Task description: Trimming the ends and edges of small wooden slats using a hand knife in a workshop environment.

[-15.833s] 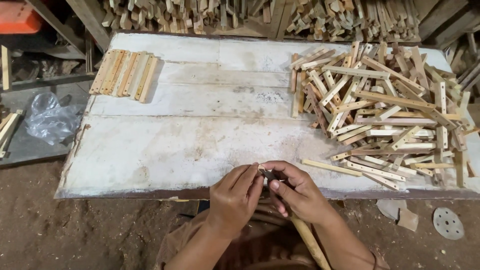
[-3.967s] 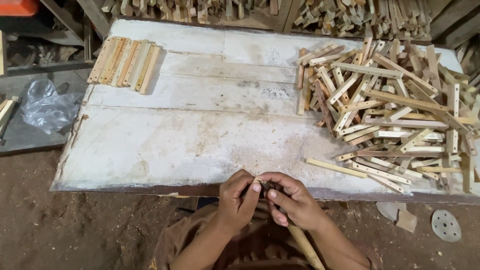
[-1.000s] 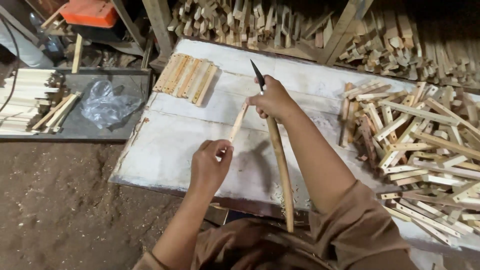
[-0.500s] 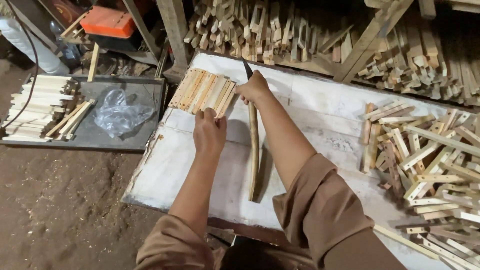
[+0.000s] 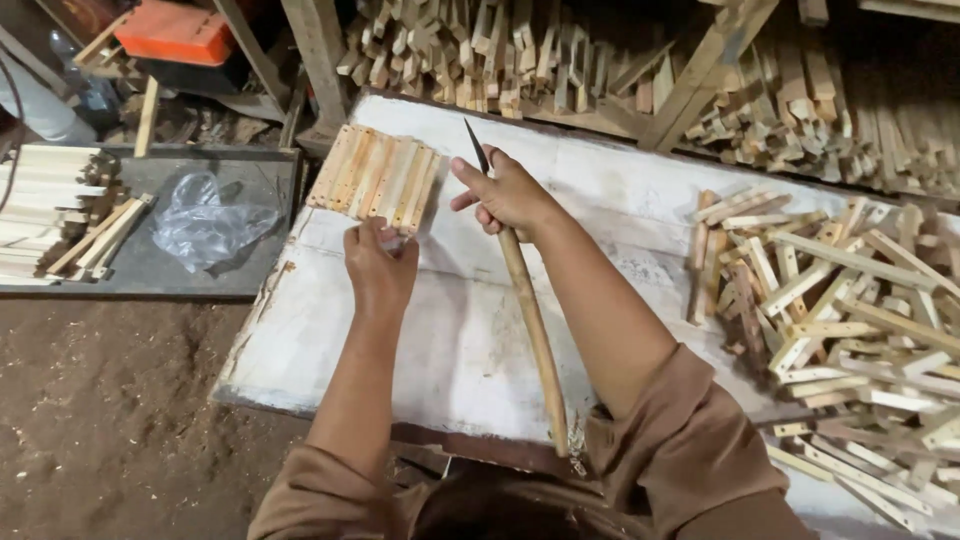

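My left hand [image 5: 378, 268] reaches to the near end of a neat row of short pale wooden sticks [image 5: 375, 177] at the far left of the white table [image 5: 450, 340], its fingers closed on the end of one stick at the row's right side. My right hand [image 5: 505, 195] is shut on a long knife [image 5: 525, 300] with a wooden handle. The thin dark blade points up and away past my fingers, and the handle runs back along my forearm.
A big loose heap of wooden sticks [image 5: 850, 310] covers the table's right side. More stacked wood [image 5: 560, 50] lines the back. Left of the table lie a grey board [image 5: 150, 270] with a crumpled plastic bag [image 5: 210, 220], a stick bundle [image 5: 50, 205] and an orange box [image 5: 175, 30].
My hands left the table's near edge, where they worked a stick with the knife. The left hand carried the stick to the row at the far left; the right rose with the knife.
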